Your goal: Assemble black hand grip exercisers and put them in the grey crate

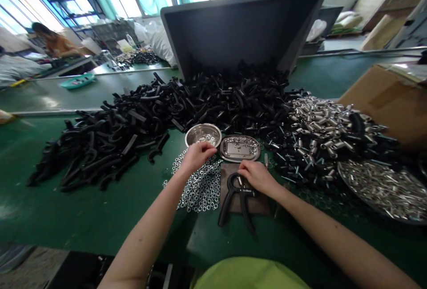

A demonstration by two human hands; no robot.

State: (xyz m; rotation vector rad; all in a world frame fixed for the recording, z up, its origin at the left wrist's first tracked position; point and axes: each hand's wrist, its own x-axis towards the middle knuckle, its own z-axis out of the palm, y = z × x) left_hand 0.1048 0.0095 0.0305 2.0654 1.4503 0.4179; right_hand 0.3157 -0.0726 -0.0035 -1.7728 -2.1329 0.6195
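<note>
One black hand grip point(227, 203) lies just on the body side of the right hand point(256, 175), its two legs spread toward the person and one coil spring point(240, 181) near its rounded top. The right hand's fingers are bent and narrow, the fingertips at the top of the grip; whether they pinch anything there is hidden. The left hand point(197, 157) hovers well apart from it, thumb and fingertips drawn together; whether a small part sits between them cannot be told. One brown mat point(262, 206) lies under the grip, partly covered by the right hand. Under and around the left hand spread loose nuts point(198, 193), too many to count, on the green worktop point(133, 217).

Just beyond the left hand stands one round metal bowl point(191, 136) with more nuts, its near rim partly hidden by the hand. Between and just past the hands is one shallow metal tray point(230, 150) with small rings. Right of the right hand are black parts with screws point(293, 164), then one large dish point(345, 180) full of metal pins. Past these lies a heap of springs point(316, 117), with one cardboard box point(387, 97) beyond.

Ahead of both hands sprawls an uncountable heap of black handles point(133, 124), reaching far left. One tipped grey crate point(247, 26) rises behind it, blocking the view; left of it, farther off, sits one person point(58, 44).
</note>
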